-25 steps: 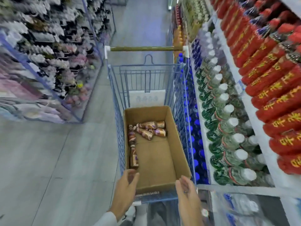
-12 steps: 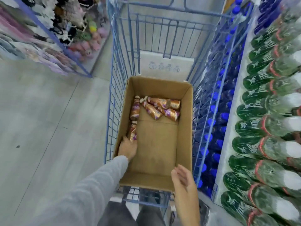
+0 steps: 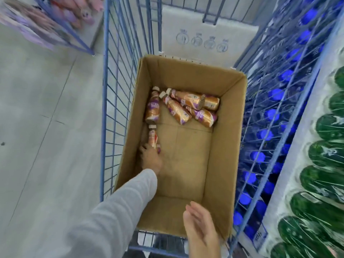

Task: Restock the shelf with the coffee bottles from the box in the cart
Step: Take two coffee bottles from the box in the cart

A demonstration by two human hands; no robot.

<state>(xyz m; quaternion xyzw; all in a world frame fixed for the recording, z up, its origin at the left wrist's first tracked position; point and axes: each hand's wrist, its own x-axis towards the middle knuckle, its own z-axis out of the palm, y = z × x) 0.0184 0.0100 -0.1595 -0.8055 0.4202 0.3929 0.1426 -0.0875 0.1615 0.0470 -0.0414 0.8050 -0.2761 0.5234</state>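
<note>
left hand point(image 3: 151, 159) down in box point(image 3: 226, 127), fingers look wrapped round the coffee bottle point(image 3: 153, 135) lying along the 9 o'clock wall (kinda blurry) | other bottles point(image 3: 186, 107) heaped at 12 o'clock end | right hand point(image 3: 201, 226) loose, empty, over the 5 o'clock corner | box sits in blue cart point(image 3: 111, 108)

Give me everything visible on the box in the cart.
The box is plain brown cardboard, rectangular, open-topped, upright inside the blue wire cart. Mostly empty: several coffee bottles lie on their sides at its far end. The left hand reaches inside and grips the nearest bottle; the right hand, open, is at the near rim.
</note>
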